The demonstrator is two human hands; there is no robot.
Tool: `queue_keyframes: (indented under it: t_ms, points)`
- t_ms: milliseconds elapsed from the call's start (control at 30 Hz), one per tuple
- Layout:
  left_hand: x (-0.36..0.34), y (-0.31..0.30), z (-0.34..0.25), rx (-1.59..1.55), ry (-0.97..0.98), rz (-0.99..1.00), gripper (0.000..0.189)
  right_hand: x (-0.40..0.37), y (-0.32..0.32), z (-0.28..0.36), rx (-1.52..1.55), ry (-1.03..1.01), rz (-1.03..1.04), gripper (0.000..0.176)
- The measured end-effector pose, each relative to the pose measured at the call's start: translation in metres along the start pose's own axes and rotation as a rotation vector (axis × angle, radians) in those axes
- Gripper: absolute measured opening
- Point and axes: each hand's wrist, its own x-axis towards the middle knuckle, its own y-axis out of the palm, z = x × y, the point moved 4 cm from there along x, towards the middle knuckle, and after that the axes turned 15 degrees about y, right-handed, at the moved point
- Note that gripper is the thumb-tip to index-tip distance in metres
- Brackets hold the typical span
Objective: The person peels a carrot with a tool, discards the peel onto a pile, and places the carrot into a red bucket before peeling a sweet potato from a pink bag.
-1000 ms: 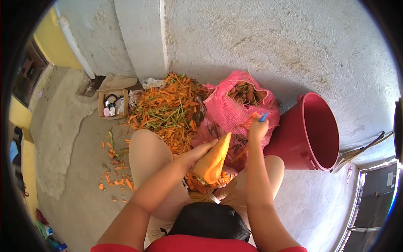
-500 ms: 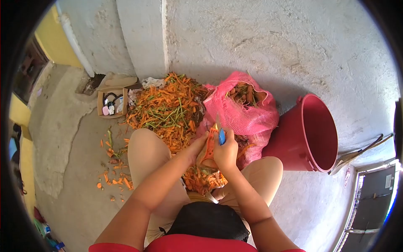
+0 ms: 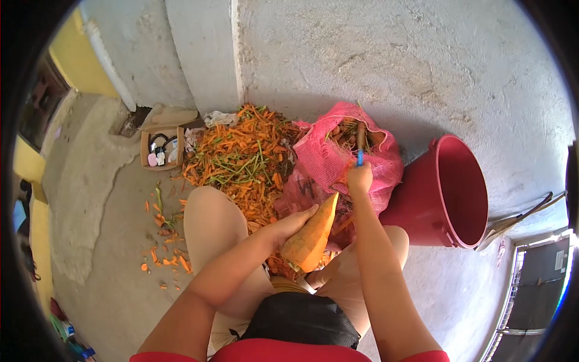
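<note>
My left hand [image 3: 294, 224] is wrapped around the side of a large, partly peeled carrot [image 3: 312, 238]. The carrot is tilted, its narrow tip away from me and its thick end towards my lap. My right hand [image 3: 360, 178] is closed on a blue-handled knife [image 3: 360, 158], held forward beside the pink mesh sack [image 3: 338, 158]. The knife points away from me, over the sack, and is apart from the carrot. Unpeeled carrots [image 3: 377, 138] show in the sack's mouth. Orange peelings and green stalks form a heap [image 3: 238, 160] beyond my knees.
A large dark red bucket [image 3: 416, 190] leans by the wall, right of the sack. An open cardboard box [image 3: 161, 148] with small items sits left of the heap. Loose carrot scraps [image 3: 166, 256] lie on the concrete floor [image 3: 129, 223]. A broom-like tool [image 3: 518, 220] is at far right.
My right hand has moved forward and right with the knife, away from the carrot. The carrot has turned in my left hand and shows a wide orange peeled face.
</note>
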Motion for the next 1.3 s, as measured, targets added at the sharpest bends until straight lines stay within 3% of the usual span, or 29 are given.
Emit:
queue_keyframes:
  t_ms: [133, 267, 367, 433, 500, 567, 667, 767, 867, 1000, 1100, 1200, 1300]
  points:
    - [0.007, -0.015, -0.004, -0.155, 0.022, -0.094, 0.042, 0.005, -0.004, -0.011, 0.052, 0.062, -0.057, 0.028]
    - [0.001, -0.02, -0.024, -0.198, 0.053, -0.214, 0.037, -0.017, -0.011, -0.004, 0.485, 0.046, 0.15, 0.02]
    - [0.01, -0.021, -0.024, -0.29, 0.106, -0.002, 0.039, -0.066, -0.029, 0.015, 0.787, 0.189, 0.353, 0.019]
    - [0.004, -0.014, -0.03, -0.282, 0.131, -0.033, 0.038, -0.084, -0.032, 0.019, 0.976, 0.28, 0.452, 0.02]
    - [0.003, -0.025, -0.028, -0.332, 0.097, -0.046, 0.037, -0.088, -0.028, 0.01, 1.0, 0.28, 0.454, 0.02]
    - [-0.003, -0.019, -0.033, -0.366, 0.149, 0.069, 0.038, -0.093, -0.03, 0.0, 0.983, 0.305, 0.481, 0.019]
    - [-0.005, -0.013, -0.033, -0.43, 0.165, 0.09, 0.035, -0.1, -0.022, -0.018, 1.11, 0.446, 0.571, 0.017]
    - [-0.003, -0.015, -0.024, -0.559, 0.195, 0.057, 0.035, -0.105, -0.033, -0.014, 1.28, 0.415, 0.573, 0.007]
    - [0.0, -0.015, -0.027, -0.634, 0.284, 0.031, 0.037, -0.109, -0.056, 0.002, 1.4, 0.336, 0.546, 0.009]
    - [-0.013, 0.004, -0.026, -0.669, 0.459, 0.066, 0.037, -0.124, -0.076, 0.009, 1.235, 0.223, 0.443, 0.01]
    - [-0.013, 0.009, -0.014, -0.681, 0.494, -0.045, 0.039, -0.142, -0.089, 0.023, 1.065, 0.142, 0.377, 0.012]
    - [-0.013, 0.004, -0.002, -0.648, 0.423, -0.008, 0.043, -0.15, -0.095, 0.026, 0.964, 0.032, 0.347, 0.014]
    - [-0.022, 0.006, 0.002, -0.593, 0.379, 0.041, 0.044, -0.148, -0.099, 0.018, 0.914, 0.132, 0.409, 0.015]
